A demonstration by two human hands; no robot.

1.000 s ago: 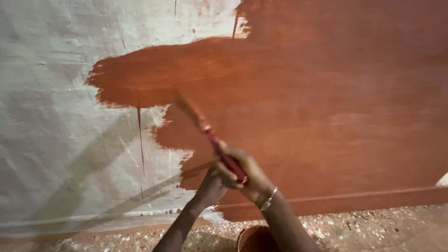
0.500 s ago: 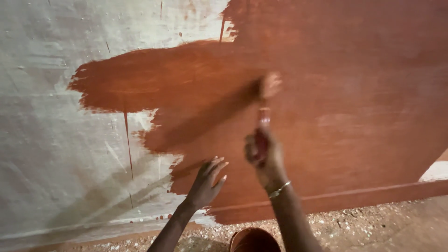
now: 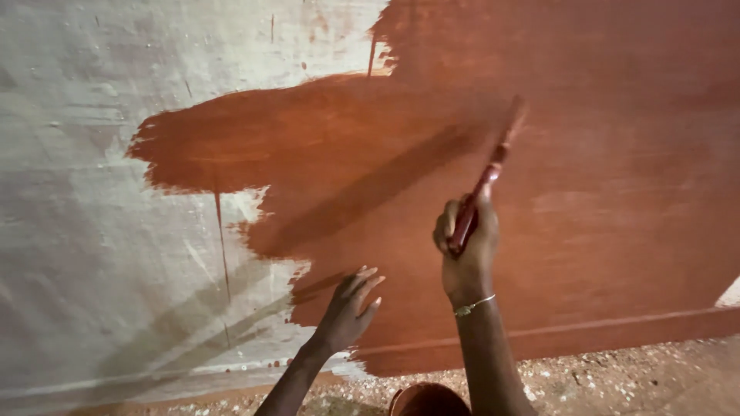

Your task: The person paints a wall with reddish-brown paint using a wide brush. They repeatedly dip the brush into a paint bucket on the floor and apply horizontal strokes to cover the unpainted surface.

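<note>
My right hand [image 3: 465, 246] grips the red handle of a paintbrush [image 3: 492, 171], whose bristles press against the wall up and to the right of the hand. A thin bracelet circles that wrist. My left hand [image 3: 348, 308] rests flat on the wall lower down, fingers spread, at the edge of the wet paint. The wall [image 3: 92, 231] is pale grey plaster on the left; reddish-brown paint [image 3: 601, 154] covers its middle and right, with a thin drip running down from the painted patch.
A round reddish paint container [image 3: 426, 399] sits at the bottom edge between my arms, only its top showing. The ground [image 3: 640, 377] along the wall's foot is gravelly and speckled. A small unpainted corner [image 3: 728, 295] shows at the right edge.
The brush swept from the left side of the painted patch across to the right, tilting from up-left to up-right. My left hand stayed on the wall; the view shifted slightly.
</note>
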